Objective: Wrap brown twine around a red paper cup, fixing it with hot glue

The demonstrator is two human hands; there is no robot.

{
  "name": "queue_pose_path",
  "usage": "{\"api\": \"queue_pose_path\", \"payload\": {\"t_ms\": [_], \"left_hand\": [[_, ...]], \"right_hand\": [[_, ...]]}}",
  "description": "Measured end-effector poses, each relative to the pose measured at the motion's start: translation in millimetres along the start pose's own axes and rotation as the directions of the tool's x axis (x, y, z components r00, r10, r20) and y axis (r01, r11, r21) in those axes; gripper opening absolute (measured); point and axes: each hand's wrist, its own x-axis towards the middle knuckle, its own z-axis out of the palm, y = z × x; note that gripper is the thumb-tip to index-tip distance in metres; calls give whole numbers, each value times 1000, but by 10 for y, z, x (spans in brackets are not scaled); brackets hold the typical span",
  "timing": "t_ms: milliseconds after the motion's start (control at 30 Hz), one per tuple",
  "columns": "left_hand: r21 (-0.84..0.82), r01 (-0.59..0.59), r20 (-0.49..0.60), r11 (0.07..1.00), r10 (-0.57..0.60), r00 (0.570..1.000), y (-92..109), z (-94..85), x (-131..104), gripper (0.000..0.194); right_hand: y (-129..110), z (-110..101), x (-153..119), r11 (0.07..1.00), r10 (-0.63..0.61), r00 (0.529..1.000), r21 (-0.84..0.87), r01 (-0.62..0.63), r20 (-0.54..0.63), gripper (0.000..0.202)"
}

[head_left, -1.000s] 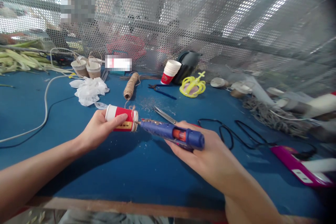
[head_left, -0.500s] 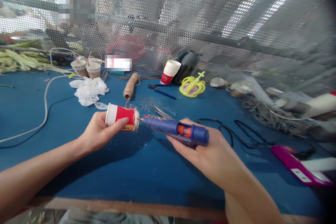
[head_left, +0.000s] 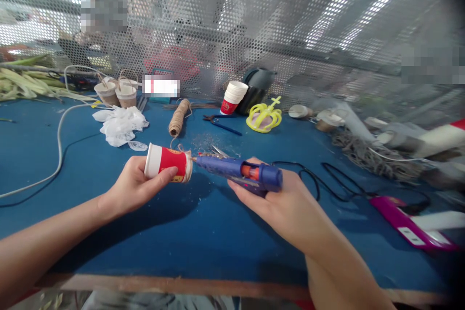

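My left hand [head_left: 136, 181] is closed around a red and white paper cup [head_left: 170, 159], held on its side with the base end to the right. Thin twine lies around that end and trails up toward a spool of brown twine [head_left: 179, 117] on the table. In my right hand [head_left: 276, 191] is a blue hot glue gun [head_left: 227, 167], its nozzle at the twine-wrapped end of the cup. Whether the tip touches cannot be made out. Behind the gun, scissors [head_left: 220, 151] are partly hidden.
On the blue table [head_left: 174, 242] lie crumpled white lace [head_left: 121, 123], pliers [head_left: 225, 125] and a yellow crown-like piece [head_left: 264, 117]. Stacked paper cups [head_left: 233, 98] stand at the back. A magenta power strip [head_left: 407, 223] and black cable [head_left: 312, 174] lie on the right.
The view has shifted slightly. My left hand still grips the cup, and the glue gun's nozzle stays at its wrapped end, a little higher along the edge.
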Motion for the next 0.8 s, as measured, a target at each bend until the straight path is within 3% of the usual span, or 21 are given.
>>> {"api": "queue_pose_path", "payload": {"t_ms": [400,667,800], "left_hand": [[-21,0,-15,1000,-1,1000,-40,-8,3,18],[39,-92,23,995,91,996,-65,-10,-21,15],[12,-51,23,999,50,998,-50,-13,-17,17]], "right_hand": [[-34,-19,-3,1000,0,1000,16,0,2,10],[3,6,6,1000,17,1000,-17,-17,-20,12],[-14,-6,2,1000,3,1000,-3,-3,-26,11]]}}
